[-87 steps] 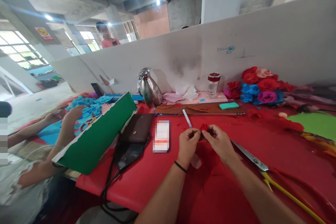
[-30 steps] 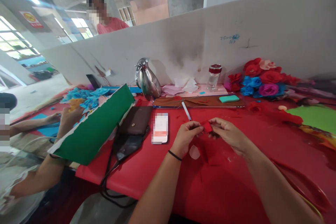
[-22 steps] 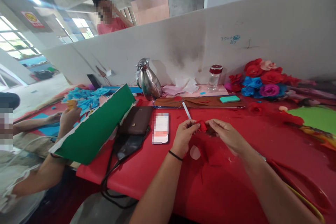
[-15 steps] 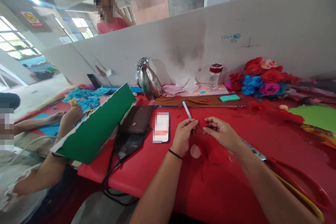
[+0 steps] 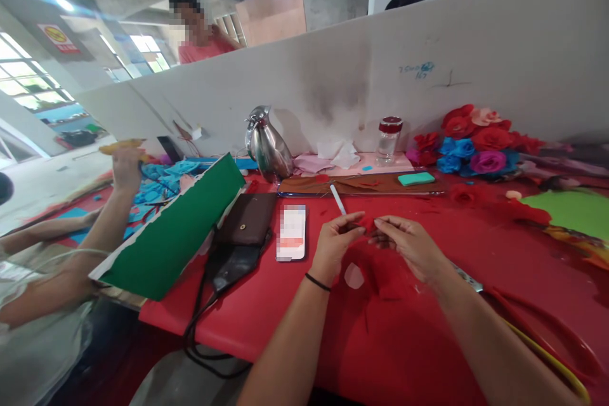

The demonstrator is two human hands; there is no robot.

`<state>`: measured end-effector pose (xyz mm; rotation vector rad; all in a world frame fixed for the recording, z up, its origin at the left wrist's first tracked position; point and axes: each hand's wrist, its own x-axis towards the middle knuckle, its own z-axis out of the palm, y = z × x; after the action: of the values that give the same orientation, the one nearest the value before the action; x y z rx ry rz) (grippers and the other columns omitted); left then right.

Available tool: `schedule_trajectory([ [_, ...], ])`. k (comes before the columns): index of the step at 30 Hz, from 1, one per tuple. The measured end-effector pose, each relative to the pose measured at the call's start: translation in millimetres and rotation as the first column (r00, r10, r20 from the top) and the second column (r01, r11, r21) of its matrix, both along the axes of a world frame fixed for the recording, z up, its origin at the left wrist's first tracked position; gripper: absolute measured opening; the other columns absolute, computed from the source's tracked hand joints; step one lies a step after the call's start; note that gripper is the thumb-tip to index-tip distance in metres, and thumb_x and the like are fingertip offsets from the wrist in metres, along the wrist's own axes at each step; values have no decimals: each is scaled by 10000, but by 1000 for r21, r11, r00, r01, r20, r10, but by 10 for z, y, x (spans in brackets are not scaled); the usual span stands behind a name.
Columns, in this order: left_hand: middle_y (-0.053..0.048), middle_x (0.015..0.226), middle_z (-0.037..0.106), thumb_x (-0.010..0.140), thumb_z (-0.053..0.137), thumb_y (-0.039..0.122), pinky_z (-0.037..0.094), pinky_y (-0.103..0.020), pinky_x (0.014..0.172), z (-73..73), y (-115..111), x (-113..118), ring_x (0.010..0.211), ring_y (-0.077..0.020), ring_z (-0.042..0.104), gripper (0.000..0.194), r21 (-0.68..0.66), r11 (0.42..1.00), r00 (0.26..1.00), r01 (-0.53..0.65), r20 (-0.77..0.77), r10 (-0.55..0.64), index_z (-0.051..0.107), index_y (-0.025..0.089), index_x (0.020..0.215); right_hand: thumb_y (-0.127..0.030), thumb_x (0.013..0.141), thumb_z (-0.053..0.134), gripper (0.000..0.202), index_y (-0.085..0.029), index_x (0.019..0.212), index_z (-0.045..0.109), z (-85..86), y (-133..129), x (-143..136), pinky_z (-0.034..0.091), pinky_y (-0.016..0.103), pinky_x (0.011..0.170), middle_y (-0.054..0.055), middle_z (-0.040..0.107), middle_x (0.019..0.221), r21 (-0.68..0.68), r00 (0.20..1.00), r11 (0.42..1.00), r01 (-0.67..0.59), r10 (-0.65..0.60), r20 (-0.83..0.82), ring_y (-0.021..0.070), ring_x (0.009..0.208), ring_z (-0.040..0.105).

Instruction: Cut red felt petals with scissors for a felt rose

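Note:
Over the red table (image 5: 266, 304), my left hand (image 5: 335, 244) and my right hand (image 5: 409, 242) face each other with a small gap between the fingertips. Between them is a small red piece (image 5: 369, 226), hard to tell from the red tabletop. The fingers of both hands are bent together around it. Red paper (image 5: 387, 279) lies beneath, beside a pale oval spot (image 5: 353, 275). A white stick-like tube (image 5: 338, 199) lies just beyond my left fingertips. Long-handled scissors with red handles (image 5: 537, 317) lie partly under my right forearm.
Left of my hands are a phone (image 5: 291, 233), a brown bag (image 5: 247, 219) and a green board (image 5: 176, 235), with a co-worker's arm (image 5: 102, 222) beyond. A steel jug (image 5: 270, 149), a glass jar (image 5: 389, 141) and paper flowers (image 5: 485, 139) stand along the white partition (image 5: 333, 89).
My left fingers have straightened a little, and my right fingers have shifted at the red piece. The co-worker's hand at the left has risen, holding something yellow. The person behind the partition has lowered an arm.

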<state>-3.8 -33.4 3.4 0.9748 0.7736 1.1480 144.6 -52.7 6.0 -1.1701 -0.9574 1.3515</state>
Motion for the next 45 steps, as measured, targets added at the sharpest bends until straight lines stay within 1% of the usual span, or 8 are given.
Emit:
schedule_trajectory([
  [8, -81, 870, 710, 613, 762, 209, 444, -350, 871, -72, -5, 40, 842, -196, 634, 303, -69, 974, 975, 214, 71, -209, 743, 121, 903, -394, 547, 814, 280, -189, 688, 684, 30, -26, -4, 515, 261, 623, 15, 706, 633, -16, 992, 1000, -1, -1, -128, 145, 603, 654],
  [13, -19, 812, 680, 609, 778, 214, 465, -282, 787, -34, -21, 36, 753, -129, 610, 403, -61, 994, 994, 89, 66, -85, 721, 191, 1007, -334, 507, 829, 273, -185, 682, 681, 38, -19, -15, 516, 249, 615, 4, 711, 660, -44, 994, 999, -26, 21, -108, 127, 597, 647],
  [20, -3, 629, 637, 622, 759, 307, 429, -230, 632, -33, 54, 3, 593, -96, 569, 193, -136, 986, 990, -99, 85, 111, 682, 143, 688, -396, 539, 787, 292, -181, 668, 637, 75, -28, -36, 490, 244, 575, 16, 694, 599, -85, 997, 996, -24, 17, -72, 128, 556, 627],
  [23, -10, 700, 655, 603, 741, 263, 420, -228, 628, 8, 46, -21, 614, -96, 582, 185, -180, 982, 988, -59, 129, 83, 686, 145, 734, -414, 539, 775, 295, -185, 641, 620, 83, -37, -36, 460, 229, 536, 11, 680, 572, -102, 994, 995, -6, -6, -111, 120, 532, 609],
  [28, -4, 727, 657, 575, 688, 131, 436, -240, 723, 78, -17, -24, 670, -98, 583, 358, -125, 982, 978, 139, 171, -117, 715, 166, 930, -431, 544, 776, 301, -184, 635, 630, 40, -26, -32, 441, 223, 541, 1, 673, 584, -75, 993, 997, -14, 5, -117, 111, 544, 590],
  [35, 8, 715, 637, 606, 734, 152, 433, -222, 694, -26, 31, 3, 664, -81, 546, 248, -11, 998, 998, -64, 26, 64, 722, 162, 854, -485, 553, 772, 352, -192, 723, 678, 9, 0, -35, 476, 268, 614, 4, 684, 648, -30, 999, 999, 33, -33, 4, 138, 615, 609],
  [42, -4, 758, 637, 627, 746, 194, 449, -237, 693, -107, 59, 26, 697, -99, 548, 258, 91, 988, 988, -123, -84, 131, 699, 167, 880, -424, 534, 790, 343, -198, 764, 673, -51, 28, -50, 482, 282, 627, -2, 685, 689, 45, 991, 999, 12, -18, 130, 136, 611, 606],
  [45, 7, 758, 613, 639, 724, 177, 443, -231, 702, -108, 52, 35, 708, -96, 538, 296, 106, 986, 984, -128, -107, 139, 698, 179, 934, -470, 600, 735, 316, -193, 740, 674, -105, 38, -50, 472, 284, 617, 6, 681, 680, 73, 982, 997, -27, 13, 186, 138, 602, 595],
])
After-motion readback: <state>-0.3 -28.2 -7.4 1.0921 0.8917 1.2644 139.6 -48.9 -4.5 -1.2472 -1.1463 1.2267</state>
